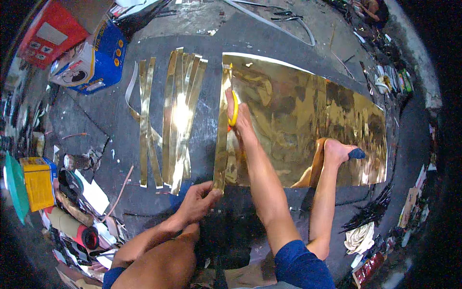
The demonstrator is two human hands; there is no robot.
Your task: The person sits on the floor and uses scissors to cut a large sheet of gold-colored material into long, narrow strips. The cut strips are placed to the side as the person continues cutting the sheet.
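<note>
A large shiny gold sheet (288,106) with white edges lies flat on the dark floor mat. My right hand (242,115) is closed round yellow-handled scissors (235,108), near the far end of the sheet's left edge. Along that edge runs a narrow gold strip (221,154). My left hand (199,202) pinches the strip's near end between thumb and fingers. Left of the sheet lie several cut gold strips (175,120), loosely bunched and partly overlapping. My bare foot (337,150), with something dark blue at its front, rests on the sheet's right part.
At the far left stand a blue and white box (96,60) and a red box (53,33). A yellow container (39,183), a cardboard roll (72,226) and scraps crowd the left side. Crumpled white cloth (359,238) lies lower right. Another person (371,9) is at the far right.
</note>
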